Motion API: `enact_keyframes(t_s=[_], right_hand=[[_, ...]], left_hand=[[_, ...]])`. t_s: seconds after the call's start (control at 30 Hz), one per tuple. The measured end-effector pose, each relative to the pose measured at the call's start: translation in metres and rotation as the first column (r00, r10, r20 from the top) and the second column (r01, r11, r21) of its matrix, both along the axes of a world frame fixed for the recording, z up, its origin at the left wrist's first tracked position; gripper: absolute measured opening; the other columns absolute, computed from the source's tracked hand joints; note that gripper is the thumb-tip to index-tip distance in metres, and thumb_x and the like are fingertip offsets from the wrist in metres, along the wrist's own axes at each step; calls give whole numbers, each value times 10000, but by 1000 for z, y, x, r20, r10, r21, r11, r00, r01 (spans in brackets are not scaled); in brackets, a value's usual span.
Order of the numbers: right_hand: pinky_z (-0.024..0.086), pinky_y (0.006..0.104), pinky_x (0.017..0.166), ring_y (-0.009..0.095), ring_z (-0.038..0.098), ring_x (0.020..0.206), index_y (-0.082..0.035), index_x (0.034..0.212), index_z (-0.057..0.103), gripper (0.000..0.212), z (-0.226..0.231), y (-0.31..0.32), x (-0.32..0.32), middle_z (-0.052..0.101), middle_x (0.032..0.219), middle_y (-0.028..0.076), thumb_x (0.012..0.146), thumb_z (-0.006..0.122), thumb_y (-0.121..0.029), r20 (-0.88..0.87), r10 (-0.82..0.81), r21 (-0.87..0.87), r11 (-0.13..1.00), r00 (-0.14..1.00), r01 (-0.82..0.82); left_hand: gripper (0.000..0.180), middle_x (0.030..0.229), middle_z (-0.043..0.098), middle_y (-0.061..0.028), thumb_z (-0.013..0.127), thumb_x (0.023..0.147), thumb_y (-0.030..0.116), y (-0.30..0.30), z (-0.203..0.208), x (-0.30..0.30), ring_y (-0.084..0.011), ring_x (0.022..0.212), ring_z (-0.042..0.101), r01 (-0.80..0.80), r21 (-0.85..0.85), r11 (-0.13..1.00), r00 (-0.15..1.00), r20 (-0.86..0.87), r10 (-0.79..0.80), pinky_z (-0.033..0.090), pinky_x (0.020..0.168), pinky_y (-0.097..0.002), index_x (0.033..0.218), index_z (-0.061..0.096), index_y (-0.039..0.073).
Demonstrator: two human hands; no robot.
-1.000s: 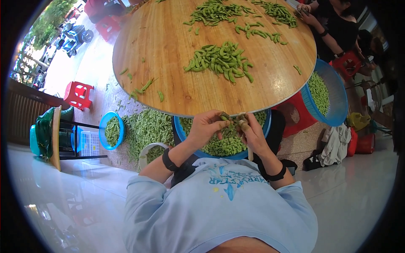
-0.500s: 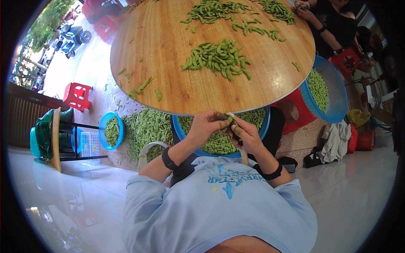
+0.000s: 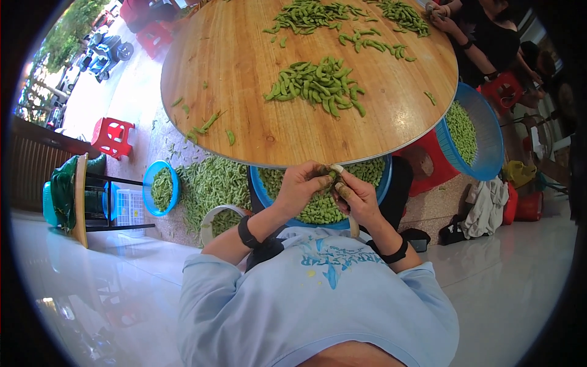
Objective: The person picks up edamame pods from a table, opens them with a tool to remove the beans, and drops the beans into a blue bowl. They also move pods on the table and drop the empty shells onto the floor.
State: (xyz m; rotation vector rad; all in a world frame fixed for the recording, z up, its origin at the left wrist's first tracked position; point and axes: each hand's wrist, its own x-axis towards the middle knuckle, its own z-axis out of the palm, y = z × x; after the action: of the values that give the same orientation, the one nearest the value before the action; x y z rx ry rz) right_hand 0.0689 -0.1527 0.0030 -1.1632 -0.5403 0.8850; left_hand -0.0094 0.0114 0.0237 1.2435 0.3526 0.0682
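Just past the table's near edge, my left hand (image 3: 298, 188) pinches a green soybean pod (image 3: 332, 174) between thumb and fingers. My right hand (image 3: 362, 200) meets it there, its fingers closed on the same pod, which is mostly hidden by the fingertips. Pale wrapping covers at least one right finger, and the fingertips look stained. Under both hands stands a blue basin (image 3: 255, 186) of shelled green beans (image 3: 319, 209). A heap of whole pods (image 3: 318, 85) lies in front of me on the round wooden table (image 3: 232, 79).
Pods (image 3: 214, 183) cover the floor at left, beside a small blue basin (image 3: 177, 189) and a white bucket (image 3: 206, 229). Another blue basin (image 3: 492, 134) of beans stands at right near a red stool (image 3: 422, 165). A co-worker's hands (image 3: 441, 19) work at the far right.
My hands stay together at the same spot; the fingers have shifted slightly around the pod, and less of its green shows. The heaps on the table look unchanged.
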Motion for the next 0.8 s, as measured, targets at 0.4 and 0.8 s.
enact_keyframes(t_s=[0.4, 0.8], right_hand=[[335, 183, 454, 41, 428, 530, 4, 1311, 486, 380, -13, -7, 17, 544, 763, 20, 932, 489, -11, 424, 48, 131, 985, 904, -114], [439, 221, 517, 74, 564, 592, 20, 1078, 575, 229, -13, 4, 14, 625, 730, 39, 851, 561, 41, 377, -86, 73, 995, 922, 63]], left_hand=[[95, 767, 586, -34, 622, 834, 26, 8, -12, 0, -99, 577, 502, 106, -597, 795, 986, -43, -164, 377, 500, -221, 923, 599, 1], [63, 712, 570, -28, 587, 775, 50, 15, -12, 2, -83, 521, 438, 134, -394, 909, 976, -106, -190, 342, 468, -217, 822, 581, 9]])
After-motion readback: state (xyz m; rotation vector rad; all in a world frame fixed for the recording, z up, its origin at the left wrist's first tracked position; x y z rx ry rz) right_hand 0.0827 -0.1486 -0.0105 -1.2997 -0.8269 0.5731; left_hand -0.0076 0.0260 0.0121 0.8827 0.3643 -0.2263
